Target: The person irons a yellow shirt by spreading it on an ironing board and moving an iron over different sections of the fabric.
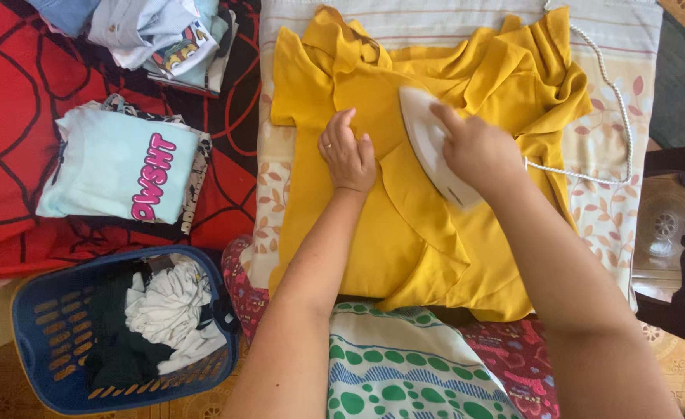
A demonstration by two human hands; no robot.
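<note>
Ironing the yellow garment, we are gliding the white iron over the cloth near the middle of the padded board. Keeping the fabric taut ahead of the soleplate should be helping avoid creases. Our right hand is wrapping closed around the iron's handle; our left hand is lying flat, fingers together, pressing the garment just beside the iron.
</note>
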